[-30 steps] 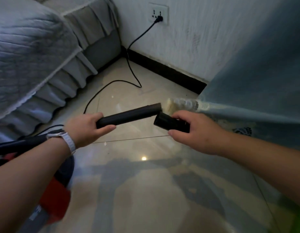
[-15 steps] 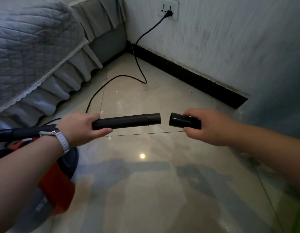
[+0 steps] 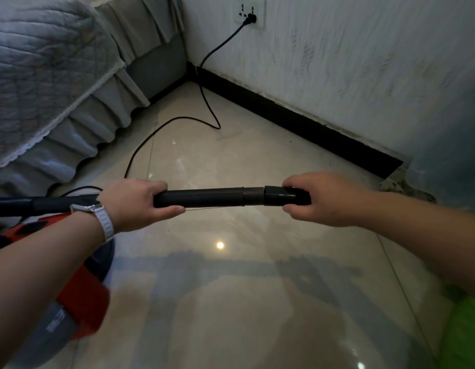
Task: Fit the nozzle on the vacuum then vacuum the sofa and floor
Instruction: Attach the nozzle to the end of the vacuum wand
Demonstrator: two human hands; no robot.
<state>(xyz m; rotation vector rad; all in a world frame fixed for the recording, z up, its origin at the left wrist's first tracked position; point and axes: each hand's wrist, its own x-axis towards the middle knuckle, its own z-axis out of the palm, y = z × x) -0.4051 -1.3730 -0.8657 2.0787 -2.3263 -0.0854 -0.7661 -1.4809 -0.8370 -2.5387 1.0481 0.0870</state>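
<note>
Our left hand [image 3: 135, 203] wraps the black vacuum tube [image 3: 204, 198], our right hand [image 3: 324, 198] curls round the nozzle [image 3: 277, 196]; the tube's narrow tip sits inside the nozzle's open mouth, both held level above the tiled floor [image 3: 231, 315], the red vacuum body [image 3: 82, 302] at lower left

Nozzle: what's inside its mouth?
The nozzle is opaque. The wand's narrow tip reaches its mouth with no gap showing; whether or how far it is inside is hidden by the wall. The right hand covers the far end.
</note>
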